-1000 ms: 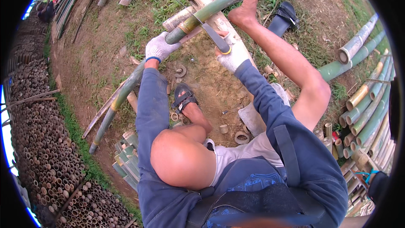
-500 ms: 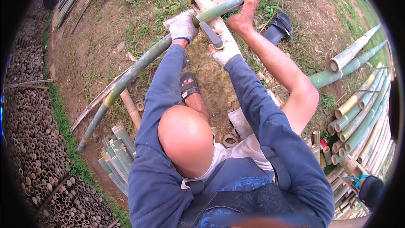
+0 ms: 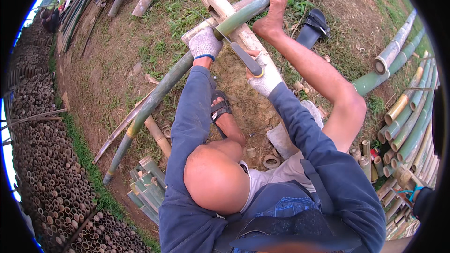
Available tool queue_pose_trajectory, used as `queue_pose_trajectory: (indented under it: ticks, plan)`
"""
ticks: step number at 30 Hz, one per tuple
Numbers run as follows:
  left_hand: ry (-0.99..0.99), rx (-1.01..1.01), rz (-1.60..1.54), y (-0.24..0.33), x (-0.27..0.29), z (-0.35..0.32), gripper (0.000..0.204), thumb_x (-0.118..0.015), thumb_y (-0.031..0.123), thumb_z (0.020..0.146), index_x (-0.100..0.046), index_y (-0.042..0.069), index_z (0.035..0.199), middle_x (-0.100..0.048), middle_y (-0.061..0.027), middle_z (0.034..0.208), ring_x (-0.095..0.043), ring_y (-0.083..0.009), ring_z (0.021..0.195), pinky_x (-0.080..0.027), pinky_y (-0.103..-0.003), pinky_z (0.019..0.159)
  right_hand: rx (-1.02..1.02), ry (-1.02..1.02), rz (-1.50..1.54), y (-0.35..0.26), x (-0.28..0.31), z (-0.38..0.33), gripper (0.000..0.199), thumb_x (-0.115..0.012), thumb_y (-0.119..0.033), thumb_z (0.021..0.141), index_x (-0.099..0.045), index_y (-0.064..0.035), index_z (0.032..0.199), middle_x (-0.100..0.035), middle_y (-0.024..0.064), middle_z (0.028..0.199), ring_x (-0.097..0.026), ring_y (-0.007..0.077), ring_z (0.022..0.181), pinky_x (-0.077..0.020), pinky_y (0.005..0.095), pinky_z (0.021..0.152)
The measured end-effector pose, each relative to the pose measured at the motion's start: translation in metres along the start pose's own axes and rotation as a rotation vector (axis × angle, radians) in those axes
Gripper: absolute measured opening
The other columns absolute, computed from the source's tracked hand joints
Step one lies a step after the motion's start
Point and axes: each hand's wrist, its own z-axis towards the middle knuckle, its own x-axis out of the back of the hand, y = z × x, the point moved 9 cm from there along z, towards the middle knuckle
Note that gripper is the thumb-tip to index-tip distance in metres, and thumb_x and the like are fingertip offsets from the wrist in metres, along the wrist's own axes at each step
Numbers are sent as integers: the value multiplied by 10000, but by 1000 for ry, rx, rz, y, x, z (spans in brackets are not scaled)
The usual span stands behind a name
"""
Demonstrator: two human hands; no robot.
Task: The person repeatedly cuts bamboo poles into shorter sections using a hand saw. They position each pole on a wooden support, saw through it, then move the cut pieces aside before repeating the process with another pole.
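A long green bamboo pole (image 3: 161,89) lies slantwise across a pale bamboo support (image 3: 239,28). My left hand (image 3: 205,44), in a whitish knit glove, is closed round the pole just left of the support. In my gloved right hand (image 3: 262,75) is the grey handle of a handsaw (image 3: 247,60). Its thin blade crosses the pole right beside my left hand; how deep it sits in the bamboo I cannot tell. My bare right foot (image 3: 273,16) presses on the pole beyond the support.
An empty black sandal (image 3: 313,28) lies right of my raised foot. Cut green bamboo pieces (image 3: 147,189) are bundled at my lower left. Stacked short bamboo tubes (image 3: 51,178) fill the far left. More poles (image 3: 412,122) lie at the right, and a cut ring (image 3: 271,161) is near my feet.
My right hand has drawn the saw back toward me, down and to the right. My left hand still grips the pole. The whole view has shifted slightly.
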Motion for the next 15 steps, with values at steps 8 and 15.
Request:
queue_pose_trajectory:
  ticks: [8, 15]
  plan:
    - [57, -102, -66, 1, 0, 1, 481, -882, 440, 856, -783, 201, 1262, -822, -176, 1149, -791, -392, 1070, -615, -506, 922, 168, 27, -27, -6, 20, -54, 634, -677, 47, 890, -548, -43, 1504, -665, 83, 1145, -632, 139, 975, -557, 302, 870]
    - [112, -98, -86, -4, -2, -1, 384, -865, 367, 865, -799, 150, 1174, -821, -196, 1112, -797, -395, 1050, -622, -510, 901, 195, 90, -106, -6, 71, -181, 669, -656, 104, 898, -551, -67, 1536, -663, 55, 1203, -629, 66, 906, -521, 238, 838]
